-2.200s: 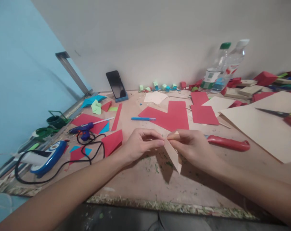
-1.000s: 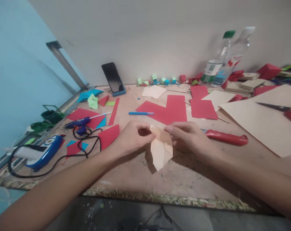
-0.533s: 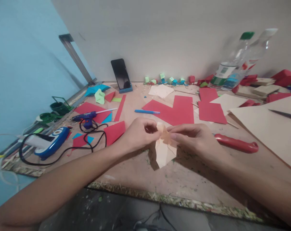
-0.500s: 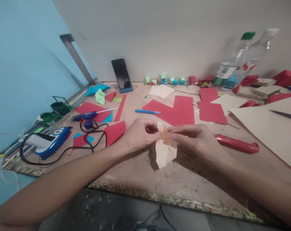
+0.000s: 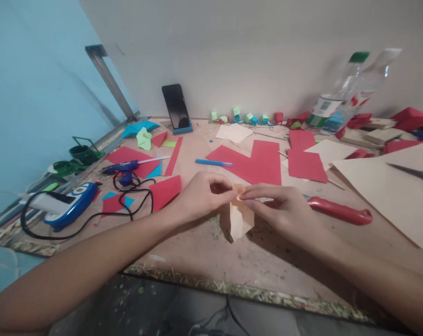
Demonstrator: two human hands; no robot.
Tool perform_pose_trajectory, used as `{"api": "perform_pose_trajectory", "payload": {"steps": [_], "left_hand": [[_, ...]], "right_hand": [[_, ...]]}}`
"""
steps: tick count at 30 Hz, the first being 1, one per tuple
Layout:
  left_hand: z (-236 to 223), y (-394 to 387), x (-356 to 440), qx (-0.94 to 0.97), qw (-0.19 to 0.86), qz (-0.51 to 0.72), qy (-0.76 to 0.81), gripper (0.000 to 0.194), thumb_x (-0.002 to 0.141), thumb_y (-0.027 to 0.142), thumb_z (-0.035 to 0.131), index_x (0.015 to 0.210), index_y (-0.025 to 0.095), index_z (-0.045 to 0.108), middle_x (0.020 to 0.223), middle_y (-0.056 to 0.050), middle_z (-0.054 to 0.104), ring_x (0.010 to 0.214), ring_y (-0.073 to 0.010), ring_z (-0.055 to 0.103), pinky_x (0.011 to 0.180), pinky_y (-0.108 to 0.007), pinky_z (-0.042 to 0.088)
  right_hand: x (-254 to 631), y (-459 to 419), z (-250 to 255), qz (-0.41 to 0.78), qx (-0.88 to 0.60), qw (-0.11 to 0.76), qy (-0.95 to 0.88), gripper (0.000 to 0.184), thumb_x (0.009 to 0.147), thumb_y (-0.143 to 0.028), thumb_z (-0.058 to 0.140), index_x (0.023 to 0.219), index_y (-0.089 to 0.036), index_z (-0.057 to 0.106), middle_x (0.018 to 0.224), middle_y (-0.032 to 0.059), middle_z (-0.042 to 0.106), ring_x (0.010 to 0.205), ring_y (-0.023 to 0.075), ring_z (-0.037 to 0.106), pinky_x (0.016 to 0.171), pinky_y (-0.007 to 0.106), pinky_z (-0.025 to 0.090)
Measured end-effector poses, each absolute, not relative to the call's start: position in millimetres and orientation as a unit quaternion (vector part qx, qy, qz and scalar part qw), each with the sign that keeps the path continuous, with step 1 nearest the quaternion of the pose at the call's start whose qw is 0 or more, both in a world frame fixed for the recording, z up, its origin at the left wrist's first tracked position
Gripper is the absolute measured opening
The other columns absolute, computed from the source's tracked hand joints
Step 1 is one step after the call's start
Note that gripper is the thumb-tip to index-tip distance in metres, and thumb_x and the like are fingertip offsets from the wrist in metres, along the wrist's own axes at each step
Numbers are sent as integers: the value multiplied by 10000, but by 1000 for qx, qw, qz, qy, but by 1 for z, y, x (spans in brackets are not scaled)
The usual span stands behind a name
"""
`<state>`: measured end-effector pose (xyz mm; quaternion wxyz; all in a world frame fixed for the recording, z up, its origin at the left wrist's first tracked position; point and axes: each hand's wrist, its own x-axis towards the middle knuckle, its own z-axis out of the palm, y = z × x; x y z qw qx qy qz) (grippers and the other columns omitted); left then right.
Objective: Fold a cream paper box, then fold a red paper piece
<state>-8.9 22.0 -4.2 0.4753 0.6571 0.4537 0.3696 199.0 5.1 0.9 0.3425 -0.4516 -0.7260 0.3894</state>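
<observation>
A small folded piece of beige paper (image 5: 239, 219) hangs over the worktable (image 5: 211, 252), held at its top between both hands. My left hand (image 5: 201, 196) pinches the paper's upper left corner with thumb and fingertips. My right hand (image 5: 281, 210) pinches the upper right edge, fingers pressed together. The paper's pointed lower end hangs just above the table surface. Both forearms reach in from the lower corners.
Red paper sheets (image 5: 256, 163) lie behind the hands, with a blue pen (image 5: 213, 163). A red-handled knife (image 5: 340, 211) lies right, a large beige sheet (image 5: 389, 186) with scissors (image 5: 412, 171) beyond. Glue gun (image 5: 122, 170), blue device (image 5: 69, 207), phone (image 5: 176, 108), bottles (image 5: 337, 105) ring the table.
The folded paper has been turned and pressed narrower between the fingers; the hands have drawn closer together at its top. The view shifted slightly.
</observation>
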Motion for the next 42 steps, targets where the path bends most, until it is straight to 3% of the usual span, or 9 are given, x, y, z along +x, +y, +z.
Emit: {"api": "perform_pose_trajectory", "payload": {"steps": [8,13,17,23,27,32,37,42], "left_hand": [[-3,22,-13,671,498,364,411,131,887,244,716,827,154,789,864,-53,770,799,-163,685,714,-264,510],[-4,25,-15,672,512,377,379,102,866,215,726,899,164,809,989,-74,773,896,-184,696,780,-284,526],[-9,27,-12,636,553,384,376,97,826,209,769,897,155,808,982,-69,764,839,-166,696,750,-276,533],[-18,28,-11,605,579,390,383,124,831,235,806,934,165,813,974,-56,773,862,-155,695,804,-274,528],[-21,30,-11,597,581,403,379,106,825,235,820,902,163,816,963,-60,783,878,-164,701,838,-290,534],[-22,31,-9,587,594,387,391,119,793,237,846,880,162,814,937,-60,786,859,-169,701,829,-296,536],[-24,29,-9,580,603,379,396,140,784,263,857,870,163,811,939,-64,783,863,-174,700,824,-299,539],[-23,26,-10,566,618,375,396,136,779,257,850,862,160,804,915,-62,778,843,-176,700,790,-294,543]], "right_hand": [[197,-1,6,348,-486,345,-724,185,940,-250,634,886,-203,804,912,37,836,805,213,756,712,293,595],[198,0,6,352,-514,364,-692,136,929,-271,678,868,-202,777,888,52,818,801,219,745,735,314,587],[199,1,0,380,-501,404,-664,108,929,-308,711,901,-204,703,926,62,801,847,223,755,761,322,579],[200,3,-11,451,-472,437,-619,265,910,-364,762,1038,-252,559,923,35,818,813,214,771,686,299,554],[199,6,-8,429,-491,424,-629,284,861,-344,789,1078,-230,645,958,72,835,868,255,788,739,347,590],[197,4,2,402,-500,379,-667,96,878,-283,731,915,-203,770,941,63,830,876,250,773,779,343,595],[197,2,4,392,-509,363,-674,137,888,-294,703,848,-197,791,854,43,814,769,217,724,688,309,564],[198,5,1,397,-491,344,-695,157,911,-286,670,881,-188,789,884,40,815,825,218,725,712,300,554]]}}
